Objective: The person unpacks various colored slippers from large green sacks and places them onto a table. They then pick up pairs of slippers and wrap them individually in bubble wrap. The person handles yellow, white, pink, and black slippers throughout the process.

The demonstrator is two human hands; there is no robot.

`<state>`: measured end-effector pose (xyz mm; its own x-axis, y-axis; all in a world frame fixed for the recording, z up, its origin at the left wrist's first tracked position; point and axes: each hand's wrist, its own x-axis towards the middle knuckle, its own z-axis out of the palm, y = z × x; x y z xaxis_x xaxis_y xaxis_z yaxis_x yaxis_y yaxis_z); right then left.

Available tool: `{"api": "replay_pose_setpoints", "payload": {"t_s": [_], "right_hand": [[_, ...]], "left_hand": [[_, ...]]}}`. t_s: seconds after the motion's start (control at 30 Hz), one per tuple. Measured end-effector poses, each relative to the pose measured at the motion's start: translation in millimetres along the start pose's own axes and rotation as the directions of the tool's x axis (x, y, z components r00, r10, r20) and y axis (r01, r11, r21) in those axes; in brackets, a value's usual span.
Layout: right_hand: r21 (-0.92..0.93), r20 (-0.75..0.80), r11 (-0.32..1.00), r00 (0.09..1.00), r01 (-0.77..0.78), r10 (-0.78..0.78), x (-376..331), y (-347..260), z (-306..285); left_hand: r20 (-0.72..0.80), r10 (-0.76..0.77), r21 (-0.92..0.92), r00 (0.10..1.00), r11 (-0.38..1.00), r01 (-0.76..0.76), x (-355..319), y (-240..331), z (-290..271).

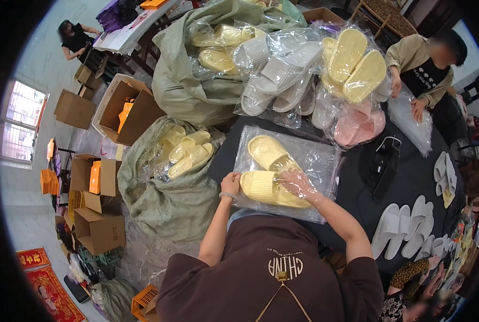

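Observation:
A pair of yellow slippers with ribbed straps lies in a clear plastic bag on the dark table in front of me. The far slipper and the near slipper point opposite ways. My left hand is closed on the bag's left edge, beside the near slipper's toe. My right hand reaches in from the right under shiny film and grips the pair where the near sole meets the far strap. Its fingertips are partly hidden by the glare.
Bagged grey slippers, yellow slippers and pink slippers are piled beyond. Green sacks stand at left, near cardboard boxes. A black stand and loose grey slippers sit at right. A co-worker handles plastic bags.

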<state>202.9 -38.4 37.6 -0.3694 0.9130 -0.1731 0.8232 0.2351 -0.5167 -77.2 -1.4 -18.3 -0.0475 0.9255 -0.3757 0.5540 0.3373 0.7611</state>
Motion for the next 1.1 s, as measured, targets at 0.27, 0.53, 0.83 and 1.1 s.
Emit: {"api": "replay_pose_setpoints", "payload": {"t_s": [0.27, 0.53, 0.83, 1.1], "right_hand": [[0.08, -0.112, 0.995, 0.991, -0.067, 0.076, -13.8, -23.3, 11.5], [0.051, -0.085, 0.998, 0.996, -0.029, 0.033, -9.9, 2.6, 27.4], [0.038, -0.179, 0.997, 0.981, -0.072, 0.077, -0.3, -12.3, 49.3], [-0.036, -0.194, 0.998, 0.979, 0.054, -0.06, 25.7, -11.7, 33.5]], "left_hand": [[0.073, 0.002, 0.012, 0.997, 1.0, -0.003, 14.5, -18.0, -0.2], [0.134, -0.031, -0.073, 0.99, 0.996, 0.041, 13.2, -22.7, -5.1], [0.089, 0.05, 0.181, 0.995, 0.981, -0.065, 15.9, -28.4, 8.9], [0.13, -0.055, 0.096, 0.99, 0.994, 0.043, 0.6, 4.2, -8.6]]}}
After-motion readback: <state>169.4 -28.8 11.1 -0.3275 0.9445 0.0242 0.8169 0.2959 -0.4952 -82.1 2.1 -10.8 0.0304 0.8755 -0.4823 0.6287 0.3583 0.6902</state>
